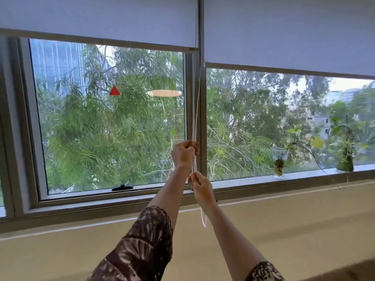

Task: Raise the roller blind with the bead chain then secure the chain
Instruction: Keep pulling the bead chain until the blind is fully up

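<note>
A pale grey roller blind (101, 19) covers the top of the left window, its bottom bar near the upper edge of the glass. A white bead chain (196, 110) hangs along the frame post between the two windows. My left hand (184, 153) grips the chain high up, fingers curled round it. Just below, my right hand (200, 187) pinches the same chain. The chain's loop end (203, 218) dangles under my right wrist. A second blind (284, 31) on the right window hangs a little lower.
A glass vase with a trailing plant (279, 165) and a second potted plant (345, 159) stand on the right sill. A black window latch (122, 187) sits at the left window's bottom rail. Beige wall (81, 250) runs below the sill.
</note>
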The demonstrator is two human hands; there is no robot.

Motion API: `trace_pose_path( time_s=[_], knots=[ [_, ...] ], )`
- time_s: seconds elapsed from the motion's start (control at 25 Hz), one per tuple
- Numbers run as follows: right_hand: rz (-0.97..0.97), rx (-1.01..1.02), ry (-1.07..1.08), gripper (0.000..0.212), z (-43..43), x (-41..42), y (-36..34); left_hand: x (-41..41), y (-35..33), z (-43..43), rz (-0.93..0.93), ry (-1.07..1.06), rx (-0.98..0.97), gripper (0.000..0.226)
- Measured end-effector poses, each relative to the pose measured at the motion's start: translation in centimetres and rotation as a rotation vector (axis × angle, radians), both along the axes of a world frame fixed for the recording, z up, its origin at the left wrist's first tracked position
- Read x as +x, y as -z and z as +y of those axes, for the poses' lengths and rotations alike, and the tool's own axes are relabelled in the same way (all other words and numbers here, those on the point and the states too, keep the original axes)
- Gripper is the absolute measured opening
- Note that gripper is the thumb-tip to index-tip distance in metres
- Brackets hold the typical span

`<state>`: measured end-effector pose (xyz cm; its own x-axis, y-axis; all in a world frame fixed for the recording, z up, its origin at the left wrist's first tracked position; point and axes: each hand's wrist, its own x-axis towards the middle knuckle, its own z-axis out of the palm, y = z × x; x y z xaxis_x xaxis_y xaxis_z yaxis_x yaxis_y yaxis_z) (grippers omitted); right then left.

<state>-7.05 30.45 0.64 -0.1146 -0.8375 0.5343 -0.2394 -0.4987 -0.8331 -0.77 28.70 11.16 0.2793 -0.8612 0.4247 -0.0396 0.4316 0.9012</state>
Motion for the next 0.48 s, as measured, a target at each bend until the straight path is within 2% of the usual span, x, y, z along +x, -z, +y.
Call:
trace_pose_path(
  time_s=[0.12, 0.24, 0.36, 0.48],
  knots=[
    [-0.019, 0.132, -0.141, 0.026, 0.9, -0.5, 0.5, 0.5, 2.1, 0.1, -0.031, -0.019, -0.018, 0.017],
    [-0.045, 0.233, -0.175, 0.027, 1.0, -1.3, -0.8, 1.0, 3.2, 0.4, -0.079, -0.047, -0.051, 0.015],
    [-0.178, 0.166, -0.159, 0.035, 0.4, -1.6, -4.5, 1.3, 4.6, 0.6, -0.118, -0.085, -0.059, 0.017],
    [-0.156, 0.048, -0.106, 0.038, 0.1, -1.3, -8.8, 1.1, 6.7, 1.0, -0.134, -0.099, -0.013, 0.015]
  ],
)
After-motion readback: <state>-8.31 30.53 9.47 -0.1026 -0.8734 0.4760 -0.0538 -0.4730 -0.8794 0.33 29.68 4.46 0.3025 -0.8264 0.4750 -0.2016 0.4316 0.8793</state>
